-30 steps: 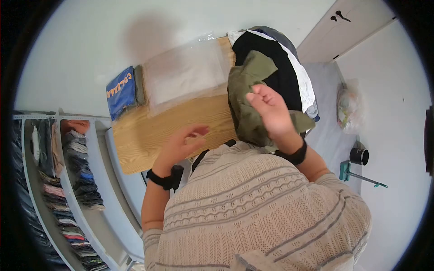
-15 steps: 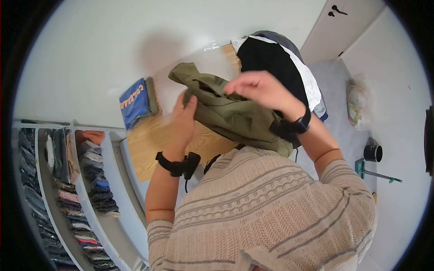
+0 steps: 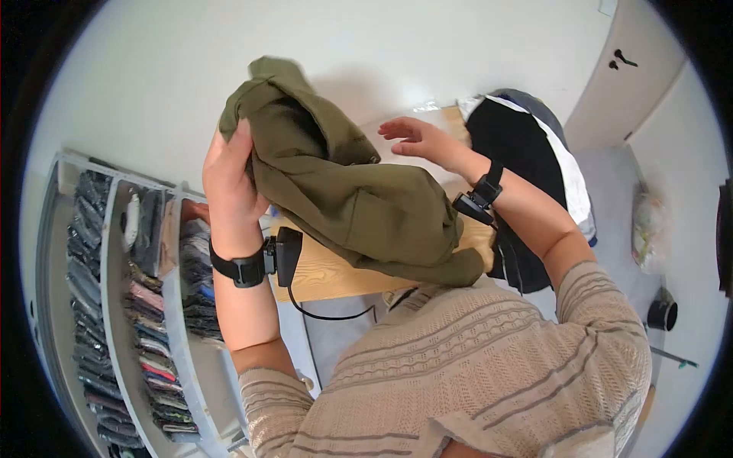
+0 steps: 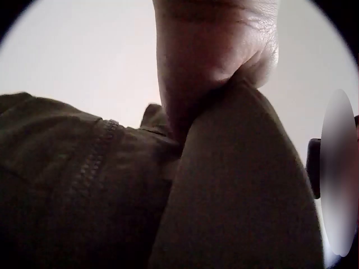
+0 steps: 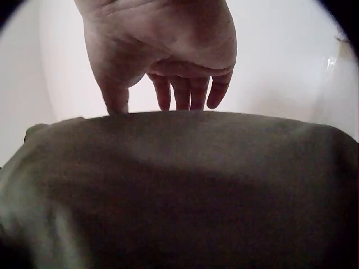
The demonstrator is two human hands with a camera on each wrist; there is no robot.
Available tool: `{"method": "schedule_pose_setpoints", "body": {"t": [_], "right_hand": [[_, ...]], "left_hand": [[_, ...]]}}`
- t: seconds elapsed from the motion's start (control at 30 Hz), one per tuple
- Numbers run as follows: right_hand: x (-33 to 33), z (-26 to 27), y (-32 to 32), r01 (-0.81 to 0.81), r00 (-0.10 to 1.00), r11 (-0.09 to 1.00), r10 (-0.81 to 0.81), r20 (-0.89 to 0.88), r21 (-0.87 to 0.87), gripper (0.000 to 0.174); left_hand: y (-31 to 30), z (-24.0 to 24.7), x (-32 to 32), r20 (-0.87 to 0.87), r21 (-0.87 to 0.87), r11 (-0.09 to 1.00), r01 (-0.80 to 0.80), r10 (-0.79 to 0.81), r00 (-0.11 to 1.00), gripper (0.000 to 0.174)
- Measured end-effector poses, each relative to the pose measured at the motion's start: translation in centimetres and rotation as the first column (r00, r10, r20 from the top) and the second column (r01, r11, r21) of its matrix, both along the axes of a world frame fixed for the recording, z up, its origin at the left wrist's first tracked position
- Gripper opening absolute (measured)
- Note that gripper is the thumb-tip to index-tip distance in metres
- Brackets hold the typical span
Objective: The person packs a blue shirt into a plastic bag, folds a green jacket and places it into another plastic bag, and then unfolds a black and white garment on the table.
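Raised in front of me is an olive-green garment, bunched in folds, its lower part hanging over the table toward my body. My left hand grips its upper left edge, the thumb lying over the cloth. In the left wrist view, a zipper runs along the dark fabric beside the gripping hand. My right hand hovers beyond the garment's right side with fingers extended and nothing in them. The right wrist view has that hand behind the cloth, which hides its fingertips.
Beneath the garment stands a wooden table. At its right lies a pile of black and white clothes. Shelves of folded clothes line the left side. On the floor at right are a plastic bag and a black bin.
From the pile at right, the olive garment has come up and left, first lifted by my right hand, then taken by my left. The right hand has let go. The blue package is now hidden.
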State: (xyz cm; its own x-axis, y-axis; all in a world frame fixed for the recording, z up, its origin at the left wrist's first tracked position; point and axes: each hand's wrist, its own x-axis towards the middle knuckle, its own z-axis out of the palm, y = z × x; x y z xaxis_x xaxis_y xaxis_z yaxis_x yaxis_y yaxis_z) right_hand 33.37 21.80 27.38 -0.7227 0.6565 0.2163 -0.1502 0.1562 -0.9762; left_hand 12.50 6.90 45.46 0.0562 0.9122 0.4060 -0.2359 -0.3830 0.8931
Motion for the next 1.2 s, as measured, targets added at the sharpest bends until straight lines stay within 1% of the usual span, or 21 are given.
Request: {"method": "schedule_pose_setpoints", "body": {"t": [0.07, 0.17, 0.2, 0.3, 0.37, 0.43, 0.47, 0.5, 0.57, 0.6, 0.63, 0.7, 0.73, 0.77, 0.87, 0.93, 0.97, 1.07, 1.1, 1.17, 1.2], "right_hand": [[-2.5, 0.9, 0.2, -0.141, 0.986, 0.99, 0.142, -0.089, 0.009, 0.071], [-5.3, 3.2, -0.9, -0.17, 0.937, 0.985, 0.17, -0.303, 0.029, 0.087], [-6.0, 4.3, -1.4, -0.161, 0.925, 0.987, 0.152, -0.349, 0.002, 0.103], [-8.0, 6.5, -2.2, -0.026, 0.868, 0.987, 0.101, -0.486, 0.157, 0.109], [-8.0, 7.6, -3.3, -0.083, 0.903, 0.992, 0.114, -0.414, 0.094, 0.107], [-8.5, 8.9, -4.5, -0.077, 0.858, 0.991, 0.123, -0.499, 0.113, 0.093], [-9.1, 9.3, -4.9, 0.011, 0.864, 0.986, 0.074, -0.498, 0.166, 0.072], [-9.1, 10.1, -5.6, 0.012, 0.871, 0.986, 0.071, -0.486, 0.166, 0.072], [-8.6, 12.6, -7.7, 0.056, 0.997, 0.936, -0.07, 0.027, 0.348, 0.046], [-9.0, 13.6, -8.8, 0.092, 0.993, 0.963, -0.109, 0.056, 0.253, 0.031], [-9.3, 14.0, -9.2, 0.089, 0.991, 0.967, -0.11, 0.075, 0.24, 0.031], [-9.7, 13.9, -9.8, 0.102, 0.995, 0.995, -0.102, -0.01, 0.002, 0.031], [-10.5, 13.6, -10.5, 0.142, 0.962, 0.99, -0.135, -0.236, 0.013, 0.033], [-10.6, 14.1, -11.5, 0.142, 0.945, 0.988, -0.155, -0.288, -0.067, 0.036], [-11.4, 14.8, -13.2, 0.116, 0.944, 0.985, -0.149, -0.296, -0.125, 0.038], [-12.0, 15.1, -14.3, 0.158, 0.939, 0.979, -0.189, -0.286, -0.129, 0.038], [-12.2, 15.1, -14.8, 0.187, 0.933, 0.974, -0.216, -0.287, -0.125, 0.038], [-12.2, 14.4, -16.5, 0.225, 0.93, 0.958, -0.266, -0.254, -0.178, 0.034], [-12.0, 14.3, -16.8, 0.254, 0.928, 0.956, -0.284, -0.241, -0.148, 0.033], [-11.3, 13.7, -17.2, 0.232, 0.916, 0.955, -0.278, -0.288, -0.185, 0.029], [-10.6, 13.3, -17.5, 0.378, 0.904, 0.925, -0.374, -0.209, -0.02, 0.028]], "left_hand": [[0.5, 1.6, -1.5, 0.054, 0.021, 0.994, 0.103, -0.104, 0.993, 0.035], [0.5, 3.1, -3.1, -0.025, 0.032, 0.992, 0.124, -0.123, 0.992, 0.036], [0.3, 3.3, -3.5, -0.009, 0.027, 0.994, 0.11, -0.109, 0.994, 0.037], [-0.4, 3.0, -5.0, -0.057, -0.015, 0.995, 0.102, -0.103, 0.993, 0.037], [-0.9, 2.6, -6.1, -0.074, -0.028, 0.994, 0.107, -0.109, 0.991, 0.035], [-1.1, 2.4, -6.6, -0.118, -0.069, 0.989, 0.13, -0.137, 0.983, 0.032], [-1.2, 2.4, -6.8, -0.159, -0.088, 0.996, 0.034, -0.048, 0.986, 0.03], [-1.2, 2.5, -7.1, -0.146, -0.088, 0.995, 0.038, -0.051, 0.988, 0.03], [-0.7, 2.7, -8.4, -0.357, -0.096, 0.991, -0.096, 0.055, 0.933, 0.028], [-0.3, 2.5, -9.2, -0.484, -0.031, 0.994, -0.107, 0.079, 0.871, 0.027], [-0.1, 2.1, -10.3, -0.47, -0.047, 0.994, -0.104, 0.07, 0.88, 0.027], [0.1, 1.3, -12.4, -0.608, -0.013, 0.998, -0.065, 0.044, 0.793, 0.025], [0.1, 0.9, -13.6, -0.604, -0.064, 0.997, -0.042, -0.005, 0.797, 0.025], [-0.1, 0.0, -14.5, -0.585, -0.083, 0.996, -0.031, -0.024, 0.811, 0.025], [-0.5, -3.2, -17.3, -0.483, -0.093, 0.996, 0.013, -0.057, 0.874, 0.037], [-1.0, -6.2, -19.0, -0.378, -0.055, 0.983, 0.172, -0.18, 0.908, 0.061], [-1.4, -7.7, -19.7, -0.365, -0.061, 0.98, 0.187, -0.196, 0.91, 0.061], [-3.7, -12.9, -20.7, -0.461, -0.189, 0.97, 0.153, -0.225, 0.858, 0.091], [-4.2, -15.1, -20.9, -0.448, -0.193, 0.967, 0.167, -0.238, 0.862, 0.091], [-5.3, -20.2, -20.8, -0.654, -0.199, 0.978, 0.068, -0.184, 0.734, 0.099], [-5.7, -21.9, -20.5, -0.644, -0.2, 0.977, 0.075, -0.188, 0.742, 0.099]]}}
